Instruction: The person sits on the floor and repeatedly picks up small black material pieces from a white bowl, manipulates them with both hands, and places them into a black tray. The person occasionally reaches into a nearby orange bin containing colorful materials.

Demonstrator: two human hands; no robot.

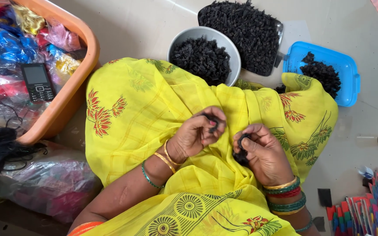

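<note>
My left hand (200, 131) rests on my lap, fingers pinched on a small black band (212, 120). My right hand (261, 150) sits close beside it, closed on another small black band (241, 150), thumb pressed on top. Both hands lie over yellow floral cloth (145, 105) covering my knees. Just beyond the cloth stands a grey bowl (178, 40) heaped with small black pieces.
A dark tray (279, 27) of black pieces and a blue lid (348, 70) holding a smaller pile lie at the back. An orange tub (79, 74) at left holds coloured packets and a mobile phone (36, 81). Plastic bags (44, 183) sit lower left, coloured cards (372, 209) lower right.
</note>
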